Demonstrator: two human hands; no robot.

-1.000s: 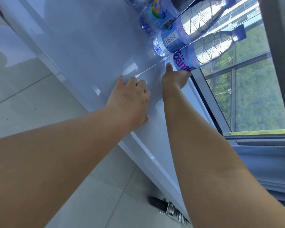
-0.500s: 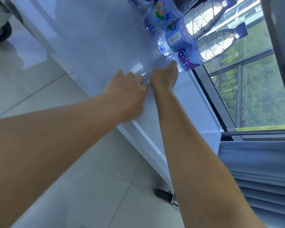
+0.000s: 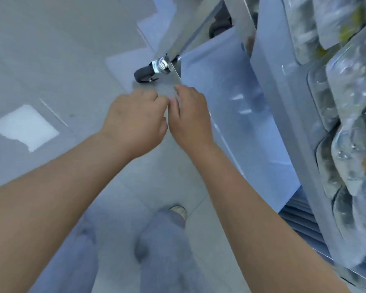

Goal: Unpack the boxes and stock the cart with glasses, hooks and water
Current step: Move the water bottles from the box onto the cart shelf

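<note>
My left hand (image 3: 135,121) and my right hand (image 3: 190,117) meet over the floor beside the cart. Their curled fingers pinch a piece of clear plastic film (image 3: 156,89), which shows only faintly below the cart's caster (image 3: 143,75). The cart's pale lower shelf (image 3: 230,102) lies just right of my hands. On a higher shelf at the right edge sit several blurred clear-wrapped packs (image 3: 347,92). No water bottles are in view.
The cart's metal leg (image 3: 199,24) rises from the caster. Grey tiled floor (image 3: 51,60) with a bright patch of light (image 3: 25,125) spreads to the left. My trouser legs and a shoe (image 3: 179,210) are below. Pleated curtain folds (image 3: 300,218) hang at lower right.
The view swung from the shelf with the water bottles down to the floor and caster. Both hands left the shelf surface, came together and now hold the film in the air.
</note>
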